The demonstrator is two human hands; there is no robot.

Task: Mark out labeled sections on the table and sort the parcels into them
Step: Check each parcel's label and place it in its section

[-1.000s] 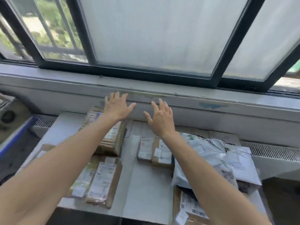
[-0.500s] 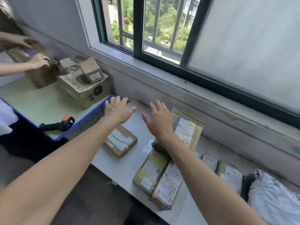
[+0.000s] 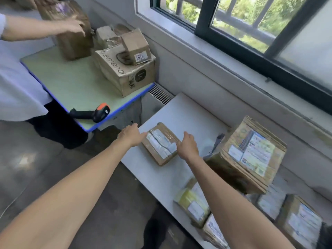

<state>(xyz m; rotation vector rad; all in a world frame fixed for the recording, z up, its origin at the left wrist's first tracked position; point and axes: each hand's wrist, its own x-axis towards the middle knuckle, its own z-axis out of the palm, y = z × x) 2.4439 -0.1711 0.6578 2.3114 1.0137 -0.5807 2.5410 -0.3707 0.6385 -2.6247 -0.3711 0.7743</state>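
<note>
Left hand: my left hand (image 3: 132,134) is at the table's left end, fingers loose and gripping nothing, thumb reaching to the near-left corner of the small flat parcel (image 3: 160,143)
Right hand: my right hand (image 3: 187,147) is at that parcel's right edge, fingers bent down over it; I cannot tell whether they clasp it or only touch it (the frame smears here)
Small flat parcel: brown, white labels taped across its top, lying flat on the white table (image 3: 179,110) between my two hands, near the table's left end
Corrugated box: a tilted corrugated box (image 3: 251,155) with a large printed label, just right of my right forearm, its underside in shadow
Front edge: a yellow-taped parcel (image 3: 192,200) partly behind my right arm, with a labelled parcel (image 3: 213,230) touching it
Far right: a pale-labelled parcel (image 3: 271,202) and a brown parcel (image 3: 301,220) side by side, nearer me than the corrugated box
Green desk: a blue-edged green desk (image 3: 71,81) stands left of the table
Scanner: a black and orange scanner (image 3: 91,113) lies at the desk's front edge
Cartons: a printed carton (image 3: 125,74) on the desk's right corner, a small carton (image 3: 135,45) on top of it
Other person: someone in a white top stands at the desk, one hand (image 3: 73,26) laid on a tall brown box (image 3: 73,42)
Window: a dark-framed window (image 3: 251,33) runs along the wall behind the table
</note>
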